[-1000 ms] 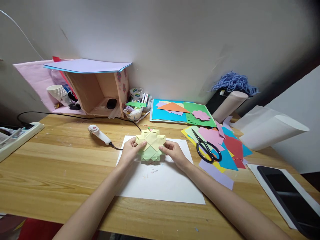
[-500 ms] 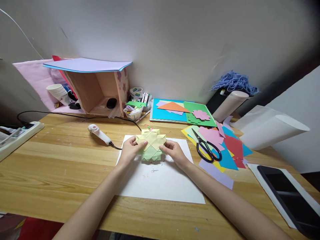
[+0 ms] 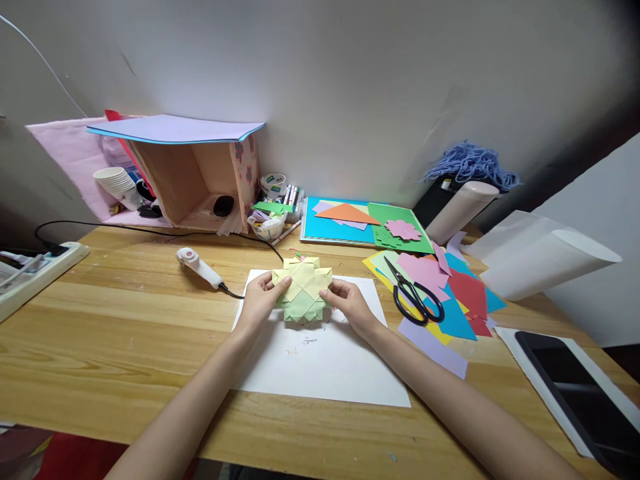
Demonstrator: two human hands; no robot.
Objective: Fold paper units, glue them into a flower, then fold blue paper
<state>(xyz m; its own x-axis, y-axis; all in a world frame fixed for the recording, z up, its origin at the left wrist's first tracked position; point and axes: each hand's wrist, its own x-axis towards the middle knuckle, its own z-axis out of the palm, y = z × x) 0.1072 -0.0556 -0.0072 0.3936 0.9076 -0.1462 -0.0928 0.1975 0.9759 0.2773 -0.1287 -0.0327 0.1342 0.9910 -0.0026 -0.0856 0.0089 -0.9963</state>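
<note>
A folded paper piece (image 3: 303,287), pale yellow at the top and light green at the bottom, is held up between both hands. Its outline is stepped, with several folded corners. My left hand (image 3: 261,300) pinches its left edge, thumb on the front face. At the right edge my right hand (image 3: 347,301) grips it the same way, with the fingers behind hidden. Under it lies a white sheet (image 3: 325,373) with small coloured marks.
Black-handled scissors (image 3: 413,293) rest on coloured paper scraps (image 3: 467,293) to the right. A white corded tool (image 3: 199,268) lies left. Behind stand an open box (image 3: 200,173) and a blue sheet stack (image 3: 330,233). A phone (image 3: 575,393) is at far right.
My left thumb has shifted slightly left and down toward the paper's edge. The folded paper and my right hand are almost where they were.
</note>
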